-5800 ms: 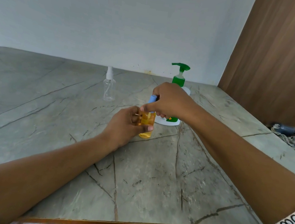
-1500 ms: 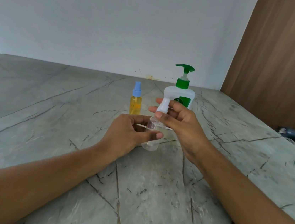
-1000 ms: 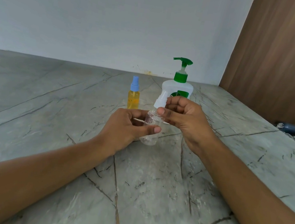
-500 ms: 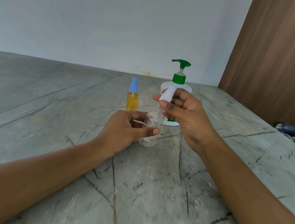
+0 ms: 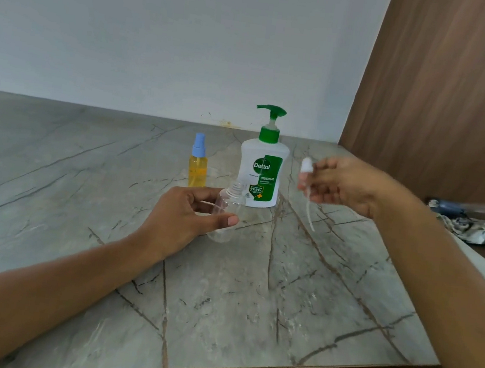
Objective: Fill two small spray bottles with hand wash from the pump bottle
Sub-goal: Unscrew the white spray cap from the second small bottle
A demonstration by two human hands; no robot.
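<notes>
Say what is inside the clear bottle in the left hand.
The clear bottle looks empty: no liquid shows through its wall. The left hand covers part of it; the right hand holds its spray head.

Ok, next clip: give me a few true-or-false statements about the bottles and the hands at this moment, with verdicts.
1. The left hand grips a clear spray bottle whose neck is open. True.
2. The right hand presses the green pump of the Dettol pump bottle. False: it holds the white spray head, with the dip tube hanging down, to the right of that bottle and apart from it.
3. The blue-capped spray bottle stands upright on the table with yellow liquid inside. True.
4. The clear spray bottle is full of yellow liquid. False: it looks empty.
</notes>
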